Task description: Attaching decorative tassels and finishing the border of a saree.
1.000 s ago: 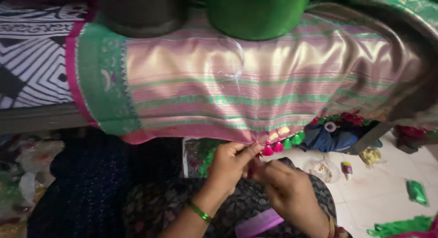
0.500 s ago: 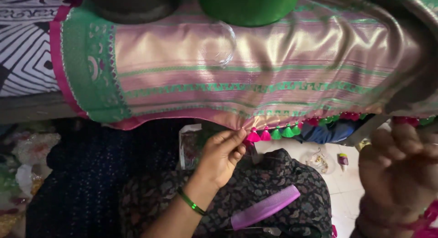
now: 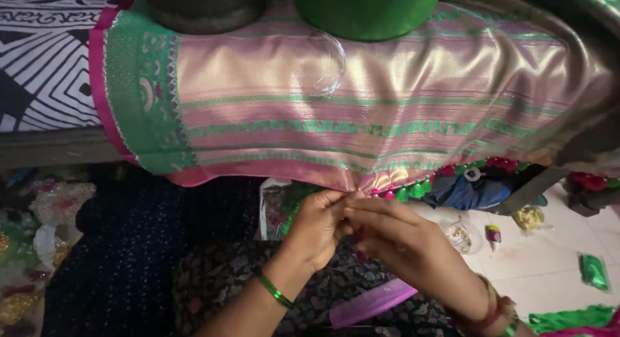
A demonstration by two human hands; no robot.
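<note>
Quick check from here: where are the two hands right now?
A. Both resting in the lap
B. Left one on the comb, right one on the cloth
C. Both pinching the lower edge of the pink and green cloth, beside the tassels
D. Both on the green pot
C: the left hand and right hand meet fingertip to fingertip at the hem of the cloth, just left of the pink and green tassels; the pink comb lies untouched in the lap.

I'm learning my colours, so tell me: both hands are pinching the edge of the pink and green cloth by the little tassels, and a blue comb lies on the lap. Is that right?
Almost. The comb is pink, not blue, as the head view shows. The rest holds: the left hand and right hand meet at the edge of the pink and green cloth, next to the tassels.
</note>
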